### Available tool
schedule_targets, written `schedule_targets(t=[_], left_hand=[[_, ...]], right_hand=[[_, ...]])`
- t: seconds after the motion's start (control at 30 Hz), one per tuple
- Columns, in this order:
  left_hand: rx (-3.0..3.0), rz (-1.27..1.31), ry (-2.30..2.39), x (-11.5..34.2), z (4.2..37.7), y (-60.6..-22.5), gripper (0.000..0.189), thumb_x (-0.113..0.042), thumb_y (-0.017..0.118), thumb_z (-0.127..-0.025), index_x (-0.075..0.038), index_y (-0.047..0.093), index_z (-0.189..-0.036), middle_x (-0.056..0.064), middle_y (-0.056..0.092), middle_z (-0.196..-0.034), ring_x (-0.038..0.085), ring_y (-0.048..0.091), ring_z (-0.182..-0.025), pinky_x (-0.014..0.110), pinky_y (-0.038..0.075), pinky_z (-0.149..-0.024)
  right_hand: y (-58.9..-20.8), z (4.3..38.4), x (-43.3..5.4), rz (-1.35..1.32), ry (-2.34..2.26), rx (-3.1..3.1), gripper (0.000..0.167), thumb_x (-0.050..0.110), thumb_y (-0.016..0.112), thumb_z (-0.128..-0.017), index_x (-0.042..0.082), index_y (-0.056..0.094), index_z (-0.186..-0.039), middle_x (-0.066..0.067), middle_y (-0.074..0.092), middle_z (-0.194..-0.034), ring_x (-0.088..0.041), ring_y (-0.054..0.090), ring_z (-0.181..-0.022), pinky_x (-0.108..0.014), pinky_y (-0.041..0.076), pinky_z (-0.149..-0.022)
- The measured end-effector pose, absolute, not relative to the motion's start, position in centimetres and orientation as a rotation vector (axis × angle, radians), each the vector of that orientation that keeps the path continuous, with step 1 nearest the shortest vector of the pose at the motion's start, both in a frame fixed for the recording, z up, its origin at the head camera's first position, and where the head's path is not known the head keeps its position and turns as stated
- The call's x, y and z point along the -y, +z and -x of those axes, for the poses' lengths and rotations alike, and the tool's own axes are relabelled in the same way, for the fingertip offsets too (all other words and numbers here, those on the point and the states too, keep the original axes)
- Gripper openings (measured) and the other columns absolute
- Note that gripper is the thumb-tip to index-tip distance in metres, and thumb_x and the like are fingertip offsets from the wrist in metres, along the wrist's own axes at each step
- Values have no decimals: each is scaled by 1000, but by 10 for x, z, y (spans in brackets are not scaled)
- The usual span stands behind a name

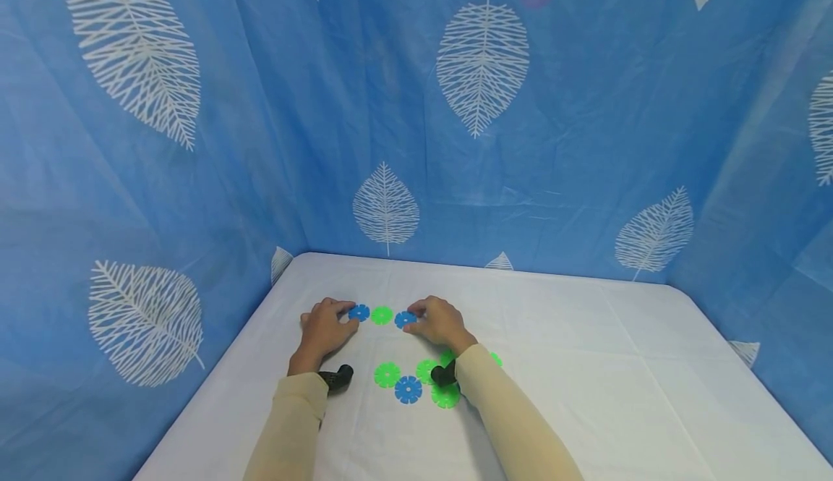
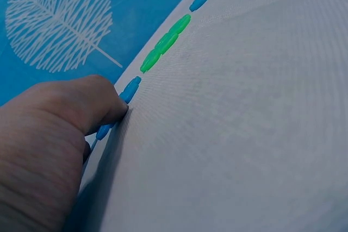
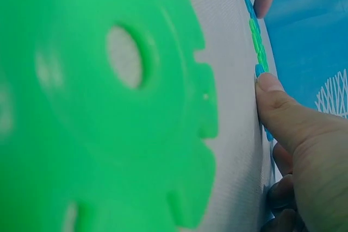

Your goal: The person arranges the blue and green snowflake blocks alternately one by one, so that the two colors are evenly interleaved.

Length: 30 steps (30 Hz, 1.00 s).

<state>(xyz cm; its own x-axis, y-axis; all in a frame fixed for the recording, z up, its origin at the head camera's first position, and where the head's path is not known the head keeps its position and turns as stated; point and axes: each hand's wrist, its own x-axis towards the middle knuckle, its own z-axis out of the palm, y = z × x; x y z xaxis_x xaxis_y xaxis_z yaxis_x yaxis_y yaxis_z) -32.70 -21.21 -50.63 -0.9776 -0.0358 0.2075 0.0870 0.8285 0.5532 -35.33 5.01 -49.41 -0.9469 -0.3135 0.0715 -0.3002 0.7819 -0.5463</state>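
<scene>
At the far part of the table, a green notched interlocking disc lies flat between two blue ones. My left hand pinches the left blue interlocking disc by its edges between thumb and fingers. The right blue interlocking disc is pinched the same way by my right hand. Seen edge-on in the left wrist view, the green disc has small gaps to both blue ones. My right thumb covers part of its disc in the right wrist view.
Nearer me lie a green disc, a blue disc and several more green discs, some partly hidden by my right forearm. One green disc looms close to the right wrist camera. Blue leaf-patterned cloth surrounds the white table.
</scene>
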Motion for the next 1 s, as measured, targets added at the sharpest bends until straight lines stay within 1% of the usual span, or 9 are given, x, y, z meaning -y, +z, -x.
schedule_targets(t=[0.2,0.37,0.57,0.73,0.8,0.9,1.0], left_hand=[[2803,45,-875,213,328,-507,44,-34,70,-85,-18,71,-126,11,64,-120,30,57,-112,49,30,-88],[2803,49,-869,214,329,-506,44,-34,70,-85,-18,71,-126,11,64,-120,30,57,-112,49,30,-87],[2808,47,-875,215,329,-507,43,-34,70,-85,-20,71,-125,10,64,-122,30,56,-114,48,30,-88],[2805,48,-864,216,329,-509,43,-34,70,-84,-21,72,-125,10,64,-120,29,57,-113,48,30,-87],[2799,53,-867,216,329,-508,42,-34,70,-84,-20,72,-124,10,65,-119,30,57,-112,49,30,-87],[2794,59,-874,216,329,-507,42,-34,70,-84,-20,72,-124,10,65,-118,30,57,-111,49,30,-87],[2793,62,-872,216,329,-507,42,-33,70,-84,-19,72,-124,10,65,-118,30,57,-112,49,30,-87]], right_hand=[[-494,354,-49,511,-887,-2963,43,41,81,-82,21,75,-119,4,70,-105,-13,63,-96,-37,52,-82],[-493,355,-51,526,-927,-2954,42,40,81,-82,20,75,-118,3,69,-103,-14,63,-95,-38,52,-82],[-492,353,-58,578,-995,-2919,35,34,76,-88,20,73,-120,2,69,-104,-15,62,-95,-39,50,-86],[-483,352,-70,608,-1070,-2841,32,28,70,-94,17,71,-124,-1,69,-110,-17,63,-96,-43,50,-92],[-477,352,-76,631,-1077,-2831,32,26,68,-95,16,70,-125,-3,68,-112,-17,63,-95,-43,51,-91],[-468,353,-85,654,-1075,-2835,33,26,68,-96,15,69,-127,-4,68,-114,-16,62,-91,-40,52,-88],[-458,353,-92,673,-1092,-2844,34,27,68,-96,14,69,-127,-5,68,-115,-15,61,-85,-37,52,-82]])
